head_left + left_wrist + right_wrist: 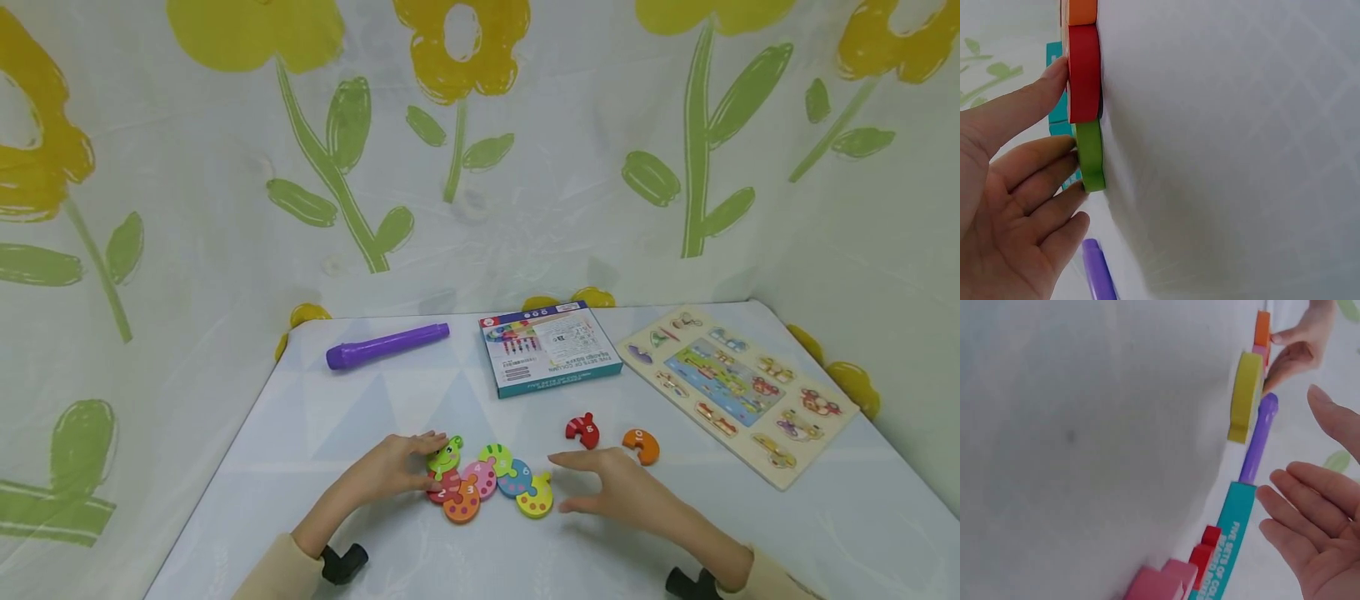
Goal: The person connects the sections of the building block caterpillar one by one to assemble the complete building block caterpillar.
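A caterpillar puzzle of numbered, coloured pieces lies joined in a wavy row on the table, from its smiling green head (446,457) to a yellow piece (536,500) at the right end. My left hand (386,469) touches the head with its fingers, while the thumb rests on the red piece (1085,75) beside it. Between the ends are an orange piece (462,507), a pink piece (483,479), a striped green piece and a blue piece (514,481). My right hand (615,487), fingers spread and holding nothing, is just right of the yellow piece.
Beyond my right hand lie a loose red piece (583,431) and an orange piece (643,448) numbered 10. Farther back are a purple microphone-shaped stick (386,346), a teal-edged box (551,350) and a wooden picture puzzle board (780,467). Flower-printed fabric surrounds the table.
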A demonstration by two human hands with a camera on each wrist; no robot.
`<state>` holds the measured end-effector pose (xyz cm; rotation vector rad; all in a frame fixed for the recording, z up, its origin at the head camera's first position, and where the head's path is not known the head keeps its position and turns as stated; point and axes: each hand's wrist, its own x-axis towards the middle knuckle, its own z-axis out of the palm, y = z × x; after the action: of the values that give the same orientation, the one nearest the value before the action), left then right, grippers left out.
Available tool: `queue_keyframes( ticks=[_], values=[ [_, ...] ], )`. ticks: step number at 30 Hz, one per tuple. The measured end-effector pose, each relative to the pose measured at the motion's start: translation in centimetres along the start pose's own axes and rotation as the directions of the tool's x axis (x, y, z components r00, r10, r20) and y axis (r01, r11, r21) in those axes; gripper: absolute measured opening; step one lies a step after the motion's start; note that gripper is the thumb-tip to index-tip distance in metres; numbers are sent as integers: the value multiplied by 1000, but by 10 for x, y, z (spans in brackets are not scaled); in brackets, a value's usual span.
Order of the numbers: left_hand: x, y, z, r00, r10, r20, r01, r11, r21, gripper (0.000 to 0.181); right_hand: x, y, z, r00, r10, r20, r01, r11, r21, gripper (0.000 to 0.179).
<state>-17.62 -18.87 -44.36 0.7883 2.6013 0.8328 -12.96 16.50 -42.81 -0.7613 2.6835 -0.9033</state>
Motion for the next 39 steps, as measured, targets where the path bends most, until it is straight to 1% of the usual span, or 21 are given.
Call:
queue_keyframes(
  ticks=[4, 7, 12, 16, 19, 23, 25, 28, 34, 39],
  values=[
    [1, 1, -2, 1000, 22, 6, -22, 999, 27, 62, -5, 4, -8, 1000, -20, -18, 20, 1000, 11, 57],
    [1, 1, -3, 999, 42, 10, -42, 999, 32, 63, -8, 8, -12, 999, -35, -24, 35, 999, 18, 56],
    [1, 1, -3, 998, 45, 42, -46, 999, 2, 74, -13, 15, -17, 999, -36, -5, 37, 998, 57, 55],
    [0, 0, -1, 997, 57, 58, -56, 998, -7, 83, -17, 22, -20, 999, -39, -22, 40, 998, 45, 56],
    [0, 0, 1, 996, 67, 51, -67, 998, -11, 86, -19, 26, -22, 996, -67, -53, 68, 998, 9, 56],
    [1, 0, 3, 997, 63, 38, -63, 998, -9, 86, -19, 32, -26, 991, -108, -79, 109, 994, 1, 55],
    [1, 0, 4, 998, 55, 36, -54, 998, -10, 86, -18, 35, -29, 990, -113, -81, 113, 994, 3, 53],
    [1, 0, 5, 998, 47, 32, -46, 999, -10, 85, -13, 40, -34, 993, -97, -71, 97, 995, -1, 52],
    [1, -2, 6, 999, 45, 20, -45, 999, -9, 85, -2, 54, -42, 996, -70, -60, 67, 996, -53, 50],
    [2, -2, 7, 999, 40, 19, -40, 999, 2, 84, 8, 65, -48, 997, -65, -47, 62, 996, -61, 50]
  ],
)
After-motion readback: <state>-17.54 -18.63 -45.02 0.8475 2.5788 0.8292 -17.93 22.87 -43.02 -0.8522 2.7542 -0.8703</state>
